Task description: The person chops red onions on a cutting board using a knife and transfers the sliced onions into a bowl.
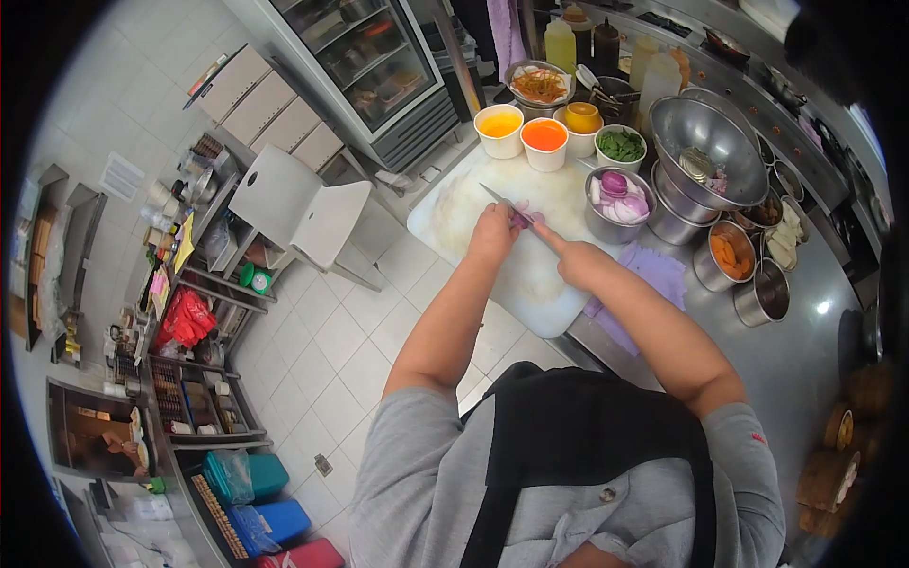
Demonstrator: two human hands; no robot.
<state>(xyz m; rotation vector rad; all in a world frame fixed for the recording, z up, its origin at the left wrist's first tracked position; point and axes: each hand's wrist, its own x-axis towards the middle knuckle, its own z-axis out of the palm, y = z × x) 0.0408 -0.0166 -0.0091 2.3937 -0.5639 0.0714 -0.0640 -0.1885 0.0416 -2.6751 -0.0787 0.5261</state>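
My right hand (pixel 579 263) grips a kitchen knife (pixel 496 196), its blade pointing to the far left over a white cutting board (pixel 530 298). Just beside the blade, the fingers of my left hand (pixel 491 234) are closed on a small piece of red onion (pixel 523 220), which they partly hide. Purple onion bits lie by the blade. To the right of my hands stands a metal container (pixel 615 230) with peeled, cut red onions (pixel 622 204) in it.
Along the board's far edge stand tubs of yellow sauce (pixel 499 123) and orange sauce (pixel 544 135), and chopped greens (pixel 620 145). A large steel bowl (pixel 682 123), a carrot container (pixel 729 254) and a purple cloth (pixel 653 279) are on the right. A chair (pixel 327 222) stands left.
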